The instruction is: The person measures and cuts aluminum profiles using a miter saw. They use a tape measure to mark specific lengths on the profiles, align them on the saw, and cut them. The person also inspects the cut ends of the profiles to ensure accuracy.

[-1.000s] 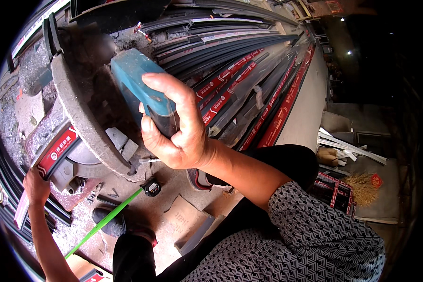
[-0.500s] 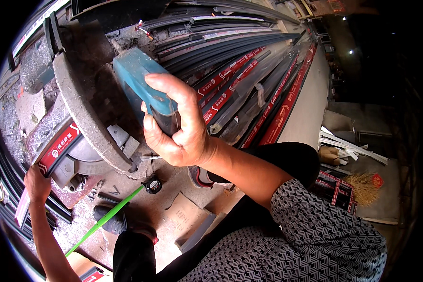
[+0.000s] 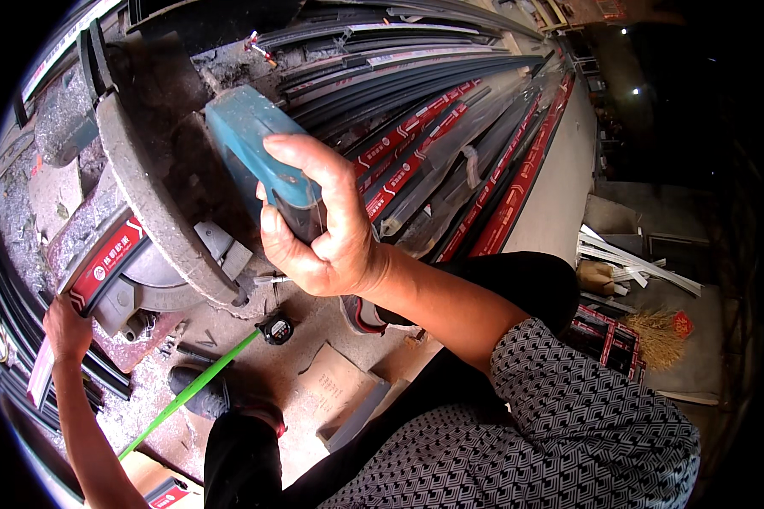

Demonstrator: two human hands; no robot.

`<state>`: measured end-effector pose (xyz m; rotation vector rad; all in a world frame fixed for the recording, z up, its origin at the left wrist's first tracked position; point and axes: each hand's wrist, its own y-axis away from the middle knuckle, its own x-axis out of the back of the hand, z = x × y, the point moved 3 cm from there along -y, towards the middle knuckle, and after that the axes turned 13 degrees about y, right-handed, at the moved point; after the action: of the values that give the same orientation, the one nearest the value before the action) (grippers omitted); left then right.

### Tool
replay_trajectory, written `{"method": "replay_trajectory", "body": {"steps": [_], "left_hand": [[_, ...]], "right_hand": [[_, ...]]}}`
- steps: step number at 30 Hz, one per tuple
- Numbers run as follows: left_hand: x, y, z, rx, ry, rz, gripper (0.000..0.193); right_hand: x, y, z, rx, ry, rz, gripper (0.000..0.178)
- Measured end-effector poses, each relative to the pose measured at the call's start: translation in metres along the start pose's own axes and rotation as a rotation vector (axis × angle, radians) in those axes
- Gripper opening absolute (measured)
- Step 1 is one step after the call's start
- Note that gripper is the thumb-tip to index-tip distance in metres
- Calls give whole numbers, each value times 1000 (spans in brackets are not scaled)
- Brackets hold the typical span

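Note:
My right hand (image 3: 329, 231) is wrapped round the teal handle (image 3: 250, 127) of a cut-off saw, with the thumb along its near side and the fingers mostly hidden behind it. A dusty, curved blade guard (image 3: 140, 182) stands to the left of the handle; the blade itself is hidden. At the far left my left hand (image 3: 66, 329) grips a dark profile bar (image 3: 115, 254) with red printed film. That bar lies across the saw's base (image 3: 165, 280), below the guard, and extends past the hand toward the lower left.
A tape measure (image 3: 276, 328) with its green blade drawn out lies on the floor beside my shoe (image 3: 197, 392). Long dark profiles (image 3: 416, 76), some red-filmed, stretch away at the back. Cardboard (image 3: 335, 386) lies by my legs; white strips (image 3: 637, 263) and a straw broom (image 3: 654, 339) are at the right.

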<state>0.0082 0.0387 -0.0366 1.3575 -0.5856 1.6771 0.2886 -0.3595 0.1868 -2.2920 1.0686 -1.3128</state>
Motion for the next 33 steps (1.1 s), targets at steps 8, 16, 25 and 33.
{"method": "replay_trajectory", "body": {"steps": [8,16,25,33], "left_hand": [[6,1,10,7,18,-4,45],[3,1,5,5,1,-4,45],[8,2,13,-14,-3,2,44],[3,0,3,33,-17,-27,46]], "right_hand": [[-4,8,2,-74,-51,44,64],[-6,10,3,-60,-62,58,64],[-7,15,5,-69,-63,48,64],[-9,19,6,-54,-72,56,63]]}}
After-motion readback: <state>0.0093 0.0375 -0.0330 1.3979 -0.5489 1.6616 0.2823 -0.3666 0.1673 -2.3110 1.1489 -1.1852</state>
